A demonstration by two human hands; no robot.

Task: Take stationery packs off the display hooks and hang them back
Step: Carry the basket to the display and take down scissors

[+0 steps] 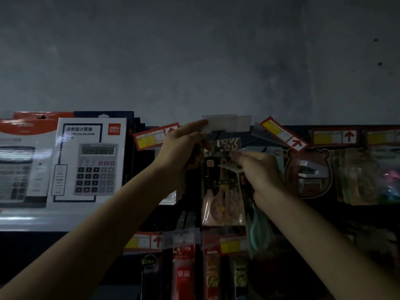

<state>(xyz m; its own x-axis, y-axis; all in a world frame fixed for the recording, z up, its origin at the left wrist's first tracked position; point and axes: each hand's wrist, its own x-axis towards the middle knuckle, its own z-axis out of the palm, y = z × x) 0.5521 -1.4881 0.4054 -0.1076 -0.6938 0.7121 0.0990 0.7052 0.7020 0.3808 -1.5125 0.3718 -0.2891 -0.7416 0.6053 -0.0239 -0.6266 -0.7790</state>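
Note:
A clear pack of pink scissors [223, 198] with a dark header card hangs at the middle of the top display row. My left hand [181, 148] is raised beside it, its forefinger lifting the clear price-tag flap [227, 124] at the hook's end, its other fingers curled by the pack's top left. My right hand [259, 167] pinches the pack's upper right edge. The hook itself is mostly hidden behind the flap and my fingers.
Boxed calculators [88, 159] stand at the left. A bear-shaped pack [308, 172] and greenish packs [363, 176] hang to the right, under red-arrow price tags [283, 134]. Pen packs [184, 273] hang in the row below. A bare grey wall [194, 50] rises above.

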